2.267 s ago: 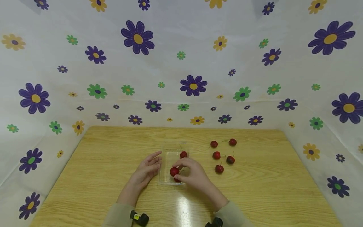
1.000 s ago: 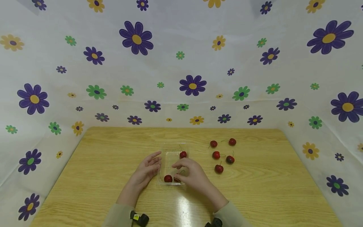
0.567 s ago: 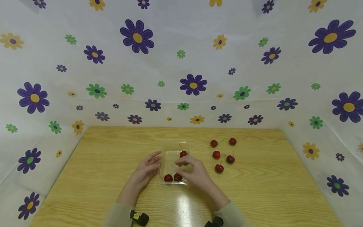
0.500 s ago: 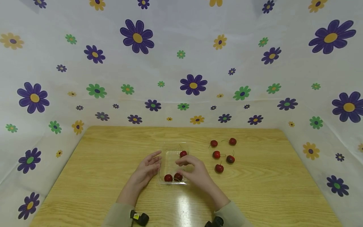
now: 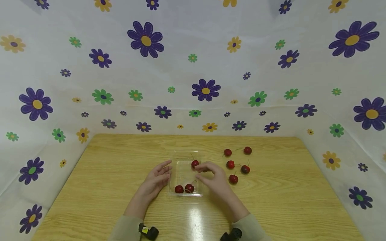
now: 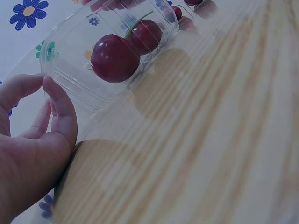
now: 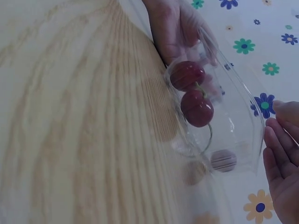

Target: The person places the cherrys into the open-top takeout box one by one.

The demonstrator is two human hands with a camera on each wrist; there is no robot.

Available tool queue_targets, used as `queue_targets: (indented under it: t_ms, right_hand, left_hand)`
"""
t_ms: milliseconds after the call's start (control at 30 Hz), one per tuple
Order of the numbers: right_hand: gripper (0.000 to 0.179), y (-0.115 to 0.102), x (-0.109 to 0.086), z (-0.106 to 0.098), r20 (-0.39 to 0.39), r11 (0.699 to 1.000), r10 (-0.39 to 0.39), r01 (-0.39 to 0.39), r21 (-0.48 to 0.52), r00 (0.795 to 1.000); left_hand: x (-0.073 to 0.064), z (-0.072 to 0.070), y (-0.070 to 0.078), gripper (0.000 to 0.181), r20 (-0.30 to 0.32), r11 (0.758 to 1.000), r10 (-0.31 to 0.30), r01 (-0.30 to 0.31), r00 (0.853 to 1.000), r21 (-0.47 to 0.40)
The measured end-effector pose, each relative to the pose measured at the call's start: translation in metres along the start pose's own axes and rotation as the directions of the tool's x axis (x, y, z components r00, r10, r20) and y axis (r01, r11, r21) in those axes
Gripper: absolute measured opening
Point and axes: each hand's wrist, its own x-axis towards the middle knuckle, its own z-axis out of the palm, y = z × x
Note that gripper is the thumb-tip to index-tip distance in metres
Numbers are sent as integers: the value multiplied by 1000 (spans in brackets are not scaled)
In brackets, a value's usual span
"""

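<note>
A clear plastic container (image 5: 185, 194) sits on the table with three cherries inside. Two of these, a left cherry (image 5: 179, 189) and a stemmed right cherry (image 5: 189, 188), lie side by side along its near wall. The third cherry (image 5: 194, 163) is by the far right side. My left hand (image 5: 155, 182) is at the container's left side, its fingertips touching or very close to the rim (image 6: 43, 65); the fingers are relaxed. Over the container's right edge is my right hand (image 5: 215, 179), thumb and fingers apart with nothing between them.
Several loose cherries with stems lie right of the container, among them a near cherry (image 5: 233, 179) and a far cherry (image 5: 247, 150). The wooden table (image 5: 120, 160) is enclosed by a white flowered cloth (image 5: 175, 70) at the back and sides.
My right hand has let go of a cherry, which now lies at the container's near wall, then moved right and away from it. The left hand has stayed put.
</note>
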Motion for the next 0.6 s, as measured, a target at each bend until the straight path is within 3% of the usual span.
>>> queue_targets:
  t_ms: [600]
  right_hand:
    - [22, 19, 1, -35, -99, 996, 76, -81, -42, 992]
  left_hand:
    - [1, -1, 0, 64, 18, 1000, 1, -1, 1000, -4]
